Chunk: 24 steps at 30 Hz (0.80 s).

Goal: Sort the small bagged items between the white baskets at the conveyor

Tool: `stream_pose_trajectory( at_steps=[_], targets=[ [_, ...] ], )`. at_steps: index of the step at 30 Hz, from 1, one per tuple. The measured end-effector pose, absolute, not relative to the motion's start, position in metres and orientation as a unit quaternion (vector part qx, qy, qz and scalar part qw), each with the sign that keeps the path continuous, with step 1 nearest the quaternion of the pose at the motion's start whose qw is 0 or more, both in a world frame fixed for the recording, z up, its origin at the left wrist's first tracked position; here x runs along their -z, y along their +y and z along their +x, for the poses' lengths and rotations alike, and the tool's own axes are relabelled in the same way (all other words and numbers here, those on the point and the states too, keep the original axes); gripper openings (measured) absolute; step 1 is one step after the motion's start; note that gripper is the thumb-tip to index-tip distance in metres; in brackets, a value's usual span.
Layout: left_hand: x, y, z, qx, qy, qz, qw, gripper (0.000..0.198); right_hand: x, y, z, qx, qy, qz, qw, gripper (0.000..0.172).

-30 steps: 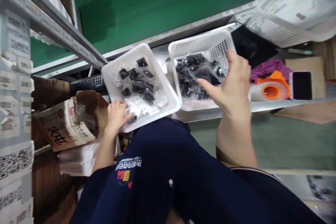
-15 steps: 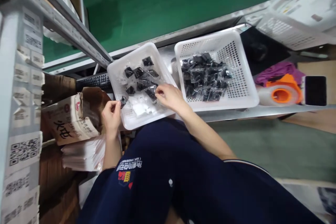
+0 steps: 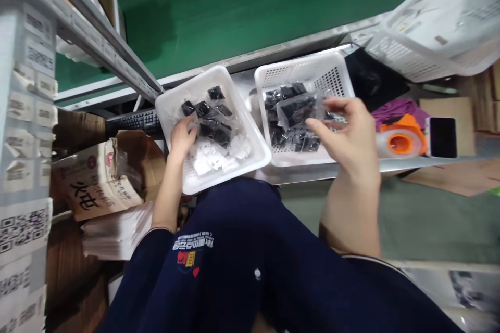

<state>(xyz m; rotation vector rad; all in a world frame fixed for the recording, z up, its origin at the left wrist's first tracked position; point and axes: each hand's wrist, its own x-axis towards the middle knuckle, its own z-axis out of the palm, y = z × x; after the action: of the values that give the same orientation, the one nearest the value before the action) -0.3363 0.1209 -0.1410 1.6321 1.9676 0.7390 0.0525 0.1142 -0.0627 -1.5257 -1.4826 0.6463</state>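
My right hand is raised over the right white basket. Between its thumb and fingers it pinches a clear plastic bag with a black item inside. More bagged black pieces lie heaped in that basket, partly hidden by the held bag. Inside the left white basket, my left hand reaches in at the left side with curled fingers, close to small bagged black pieces. What its fingertips grip is too blurred to make out. White packets or slips lie at that basket's near end.
Beyond the baskets runs a green conveyor belt. A metal post with code labels and an open carton stand left, with a keyboard behind. To the right are an orange tape dispenser, a phone and another white basket.
My right hand has moved from the left basket to above the right one, with a bagged black item in it. My left hand has shifted inward and up within the left basket.
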Motion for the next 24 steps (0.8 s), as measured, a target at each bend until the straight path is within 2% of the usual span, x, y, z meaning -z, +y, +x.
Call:
stream_pose_trajectory(
  at_steps=[2, 4, 6, 8, 10, 13, 16, 19, 20, 22, 24],
  targets=[
    [0.158, 0.126, -0.350, -0.138, 0.764, 0.583, 0.240, 0.045, 0.069, 0.121, 0.050, -0.211, -0.635, -0.635, 0.387, 0.053],
    [0.172, 0.127, -0.352, -0.085, 0.778, 0.571, 0.246, 0.050, 0.078, 0.128, 0.017, -0.286, -0.678, -0.593, 0.327, 0.048],
    [0.181, 0.126, -0.350, -0.095, 0.784, 0.565, 0.239, 0.051, 0.088, 0.136, -0.038, -0.364, -0.733, -0.521, 0.242, 0.038],
    [0.184, 0.124, -0.348, -0.115, 0.791, 0.558, 0.223, 0.050, 0.099, 0.144, -0.099, -0.332, -0.811, -0.471, 0.102, 0.036],
    [0.181, 0.122, -0.348, -0.135, 0.799, 0.550, 0.204, 0.045, 0.108, 0.151, -0.149, -0.310, -0.822, -0.473, 0.069, 0.037],
    [0.170, 0.115, -0.350, -0.157, 0.803, 0.547, 0.176, 0.036, 0.118, 0.158, -0.182, -0.297, -0.816, -0.489, 0.084, 0.034],
    [0.157, 0.109, -0.350, -0.194, 0.805, 0.545, 0.135, 0.030, 0.123, 0.163, -0.170, -0.305, -0.809, -0.491, 0.109, 0.029],
    [0.144, 0.110, -0.340, -0.355, 0.789, 0.494, 0.090, 0.023, 0.120, 0.164, -0.137, -0.345, -0.784, -0.492, 0.157, 0.011],
    [0.140, 0.112, -0.334, -0.424, 0.762, 0.477, 0.107, 0.022, 0.118, 0.163, -0.125, -0.390, -0.760, -0.480, 0.203, 0.013],
    [0.131, 0.117, -0.314, -0.526, 0.674, 0.475, 0.206, 0.030, 0.112, 0.156, -0.102, -0.498, -0.681, -0.433, 0.316, 0.032],
    [0.123, 0.119, -0.291, -0.558, 0.572, 0.503, 0.330, 0.043, 0.104, 0.147, -0.078, -0.555, -0.602, -0.400, 0.413, 0.048]
  ],
)
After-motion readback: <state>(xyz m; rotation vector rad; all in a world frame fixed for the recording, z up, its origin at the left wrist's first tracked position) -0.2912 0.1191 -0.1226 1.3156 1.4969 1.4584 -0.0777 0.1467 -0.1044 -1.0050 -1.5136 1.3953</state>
